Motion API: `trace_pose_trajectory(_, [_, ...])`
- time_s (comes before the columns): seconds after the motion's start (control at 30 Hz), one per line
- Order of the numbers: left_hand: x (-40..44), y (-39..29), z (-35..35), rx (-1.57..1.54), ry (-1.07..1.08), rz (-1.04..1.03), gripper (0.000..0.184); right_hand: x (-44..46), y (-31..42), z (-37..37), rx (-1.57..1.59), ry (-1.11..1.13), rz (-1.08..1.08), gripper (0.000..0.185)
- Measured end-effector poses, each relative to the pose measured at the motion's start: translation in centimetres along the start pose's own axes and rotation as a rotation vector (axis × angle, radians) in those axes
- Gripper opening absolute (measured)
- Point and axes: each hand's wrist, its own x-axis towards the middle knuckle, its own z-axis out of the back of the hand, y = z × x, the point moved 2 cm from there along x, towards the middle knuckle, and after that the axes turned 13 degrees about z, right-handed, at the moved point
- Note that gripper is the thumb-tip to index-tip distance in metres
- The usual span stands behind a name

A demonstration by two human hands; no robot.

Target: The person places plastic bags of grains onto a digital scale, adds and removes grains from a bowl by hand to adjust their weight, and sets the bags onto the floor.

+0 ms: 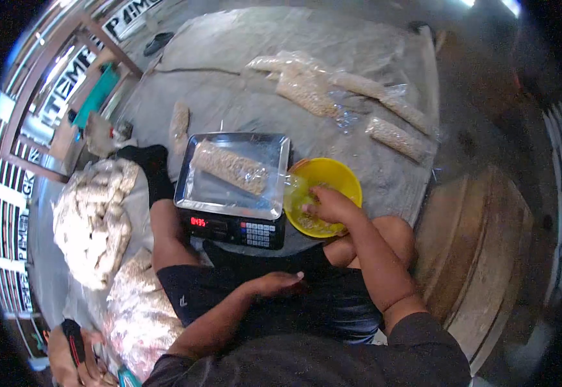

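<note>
My right hand (330, 205) reaches into a yellow bowl (353, 177) that holds some small pale pieces; its thumb and fingers are apart. My left hand (276, 284) rests over my lap, thumb stretched out and the other fingers partly lost against the dark shorts; nothing shows in it. Left of the bowl stands a digital scale (229, 227) with a lit red display. On its metal tray (194, 193) lies a long clear plastic bag (230, 169) filled with pale small pieces. A bit of clear plastic (292, 184) shows at the bowl's left rim.
Several filled plastic bags (307, 90) lie on the grey sheet (229, 39) ahead, one bag (396, 138) to the right. At left are a pile of pale bags (94, 219) and a large filled sack (142, 309). Wooden boards (468, 258) lie at right.
</note>
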Motion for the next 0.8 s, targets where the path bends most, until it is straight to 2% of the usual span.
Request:
trace_pose_trajectory(0.13, [1.2,0.9,0.3,0.099,-0.096,0.082,0.072,-0.3,0.1,-0.5,-0.024,0.018,-0.010,0.062])
trace_pose_trajectory(0.27, [0.0,-0.2,-0.1,0.101,-0.113,0.053,0.073,-0.4,0.7,1.3,-0.025,-0.022,-0.026,0.061])
trace_pose_trajectory(0.37, [1.9,1.6,0.1,0.215,-0.160,-0.003,0.074,0.0,1.3,5.1,0.103,-0.422,-0.035,0.047])
trace_pose_trajectory(0.43, [5.8,4.3,1.0,0.328,-0.112,-0.009,0.075,3.3,-4.2,5.8,0.353,-0.636,0.049,0.033])
trace_pose_trajectory(0.5, [3.2,2.5,0.7,0.278,-0.044,-0.033,0.075,5.4,-3.4,9.6,0.728,-0.731,-0.098,0.028])
trace_pose_trajectory(0.57, [3.0,1.9,1.2,0.238,0.032,-0.060,0.074,10.0,-9.0,12.4,0.439,-0.751,-0.122,0.018])
trace_pose_trajectory(0.63, [4.1,2.8,1.5,0.181,0.106,-0.088,0.073,14.6,-15.7,14.8,-0.068,-0.836,-0.139,0.021])
trace_pose_trajectory(0.7, [2.0,1.4,2.0,0.217,0.112,-0.183,0.071,19.6,-23.7,16.7,-0.460,-0.616,-0.370,0.036])
trace_pose_trajectory(0.73, [1.5,0.9,2.2,0.231,0.117,-0.226,0.071,21.7,-25.4,18.0,-0.530,-0.540,-0.364,0.042])
trace_pose_trajectory(0.77, [2.6,1.3,2.0,0.209,0.143,-0.142,0.068,23.5,-26.3,18.3,-0.599,-0.459,-0.355,0.048])
trace_pose_trajectory(0.8, [2.9,1.6,2.1,0.183,0.146,-0.123,0.068,24.8,-25.6,18.2,-0.530,-0.673,-0.421,0.051])
